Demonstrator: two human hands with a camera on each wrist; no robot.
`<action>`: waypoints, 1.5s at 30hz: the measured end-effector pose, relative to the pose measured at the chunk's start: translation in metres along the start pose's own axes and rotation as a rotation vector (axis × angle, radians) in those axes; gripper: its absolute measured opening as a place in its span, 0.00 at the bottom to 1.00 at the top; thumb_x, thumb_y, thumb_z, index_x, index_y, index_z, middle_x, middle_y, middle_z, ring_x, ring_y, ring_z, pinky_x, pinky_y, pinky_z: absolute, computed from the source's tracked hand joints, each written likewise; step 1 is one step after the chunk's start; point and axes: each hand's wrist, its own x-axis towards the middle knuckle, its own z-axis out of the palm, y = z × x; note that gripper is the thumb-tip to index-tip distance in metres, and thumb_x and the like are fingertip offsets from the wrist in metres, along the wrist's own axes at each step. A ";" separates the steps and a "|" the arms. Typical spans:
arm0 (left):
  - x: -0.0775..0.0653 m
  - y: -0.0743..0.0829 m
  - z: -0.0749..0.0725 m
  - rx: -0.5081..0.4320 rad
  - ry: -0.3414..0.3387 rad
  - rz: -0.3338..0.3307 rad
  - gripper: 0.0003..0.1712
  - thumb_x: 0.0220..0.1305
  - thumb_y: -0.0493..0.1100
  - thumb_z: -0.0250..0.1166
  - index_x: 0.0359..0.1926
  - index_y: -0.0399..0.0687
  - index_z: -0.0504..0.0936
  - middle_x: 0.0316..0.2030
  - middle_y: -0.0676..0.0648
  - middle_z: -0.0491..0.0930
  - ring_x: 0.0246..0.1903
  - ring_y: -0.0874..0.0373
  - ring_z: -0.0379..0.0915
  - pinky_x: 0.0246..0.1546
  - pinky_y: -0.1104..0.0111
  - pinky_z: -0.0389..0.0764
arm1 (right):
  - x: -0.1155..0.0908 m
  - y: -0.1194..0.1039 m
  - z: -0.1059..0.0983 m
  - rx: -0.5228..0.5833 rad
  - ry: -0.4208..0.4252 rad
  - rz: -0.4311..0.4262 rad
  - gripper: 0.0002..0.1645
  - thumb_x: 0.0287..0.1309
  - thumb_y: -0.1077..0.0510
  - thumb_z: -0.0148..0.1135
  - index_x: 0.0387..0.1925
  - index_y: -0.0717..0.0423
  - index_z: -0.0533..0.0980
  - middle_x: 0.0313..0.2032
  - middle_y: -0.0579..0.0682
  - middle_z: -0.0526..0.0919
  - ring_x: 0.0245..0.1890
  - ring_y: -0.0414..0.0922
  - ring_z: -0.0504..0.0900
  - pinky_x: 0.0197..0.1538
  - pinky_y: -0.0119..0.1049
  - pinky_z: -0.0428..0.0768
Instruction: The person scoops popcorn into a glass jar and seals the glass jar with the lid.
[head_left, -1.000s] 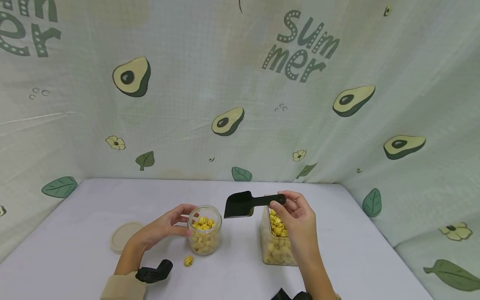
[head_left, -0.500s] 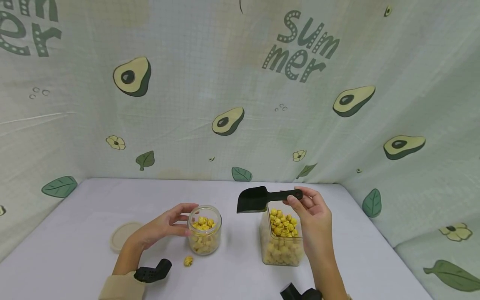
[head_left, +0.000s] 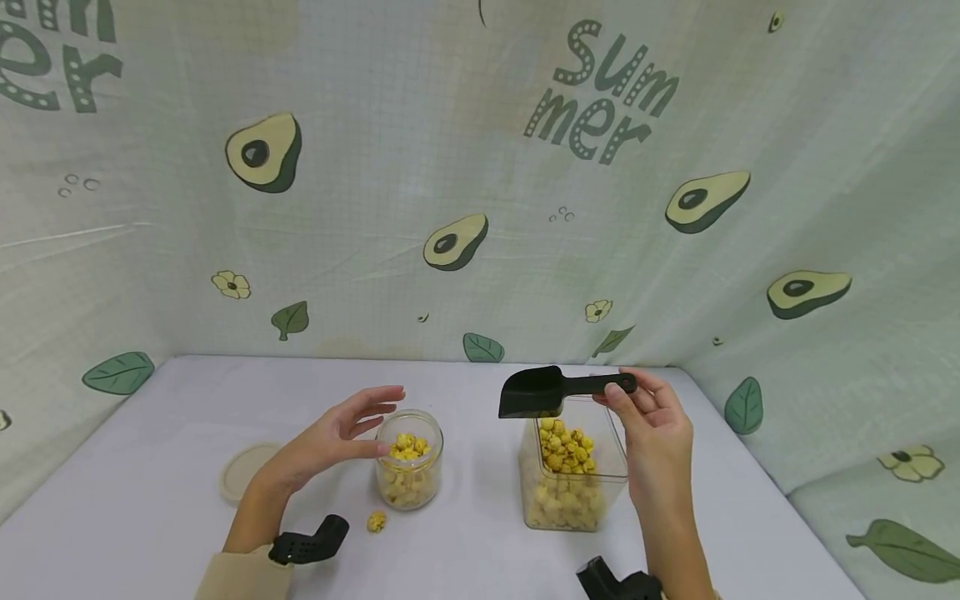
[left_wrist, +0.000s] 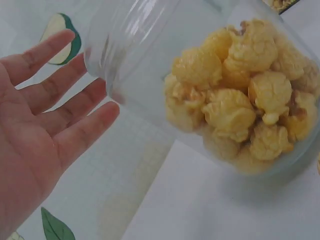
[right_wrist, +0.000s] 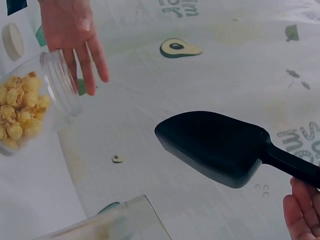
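Note:
A round glass jar (head_left: 411, 493), part filled with yellow popcorn (left_wrist: 230, 95), stands on the table left of centre. At its left side my left hand (head_left: 330, 437) has its fingers extended and spread around the rim level, not gripping; whether the thumb touches the glass I cannot tell. My right hand (head_left: 660, 433) pinches the end of the handle of a black scoop (head_left: 531, 393). The scoop is level above the far side of a clear square container (head_left: 534, 504) that holds more popcorn. No popcorn shows in the scoop (right_wrist: 215, 145), though its inside is partly hidden.
A single popcorn piece (head_left: 377, 522) lies on the white table (head_left: 465, 558) in front of the jar. A pale round lid (head_left: 243, 473) rests left of the jar, partly behind my left forearm. A printed curtain (head_left: 360, 192) hangs behind the table.
The scoop and my right hand have moved to the right and slightly up, uncovering the square container. My left hand's fingers have lifted and spread away from the jar, which stays in place.

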 end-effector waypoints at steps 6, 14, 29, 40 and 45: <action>0.004 0.017 0.011 0.003 0.029 0.087 0.36 0.57 0.35 0.64 0.66 0.44 0.62 0.65 0.44 0.63 0.66 0.47 0.55 0.62 0.81 0.61 | 0.002 -0.003 -0.004 0.049 0.028 -0.041 0.15 0.55 0.72 0.58 0.45 0.64 0.71 0.33 0.46 0.85 0.30 0.40 0.84 0.47 0.29 0.80; 0.011 0.033 0.033 -0.005 0.032 0.166 0.34 0.57 0.36 0.65 0.64 0.46 0.63 0.63 0.47 0.65 0.65 0.51 0.58 0.63 0.78 0.60 | 0.007 -0.004 -0.011 0.091 0.067 -0.093 0.16 0.55 0.73 0.57 0.47 0.68 0.71 0.33 0.48 0.84 0.29 0.41 0.84 0.44 0.29 0.81; 0.026 0.046 0.089 0.082 0.022 0.273 0.31 0.59 0.39 0.64 0.63 0.53 0.66 0.60 0.51 0.69 0.60 0.58 0.65 0.64 0.69 0.64 | 0.013 -0.010 -0.027 0.102 0.135 -0.184 0.17 0.53 0.69 0.61 0.47 0.65 0.73 0.35 0.51 0.83 0.31 0.41 0.84 0.44 0.28 0.81; 0.036 0.039 0.125 0.040 0.031 0.216 0.32 0.61 0.44 0.63 0.65 0.54 0.62 0.61 0.51 0.67 0.59 0.55 0.64 0.62 0.62 0.68 | 0.010 -0.013 -0.027 -0.038 0.124 -0.241 0.21 0.52 0.70 0.62 0.50 0.66 0.74 0.30 0.47 0.83 0.28 0.41 0.82 0.45 0.24 0.79; 0.042 0.029 0.137 -0.008 0.034 0.173 0.32 0.62 0.42 0.61 0.66 0.51 0.62 0.62 0.47 0.65 0.60 0.48 0.63 0.61 0.60 0.68 | 0.009 -0.011 -0.026 -0.179 0.106 -0.233 0.21 0.53 0.68 0.63 0.51 0.62 0.75 0.27 0.43 0.81 0.30 0.37 0.80 0.43 0.21 0.78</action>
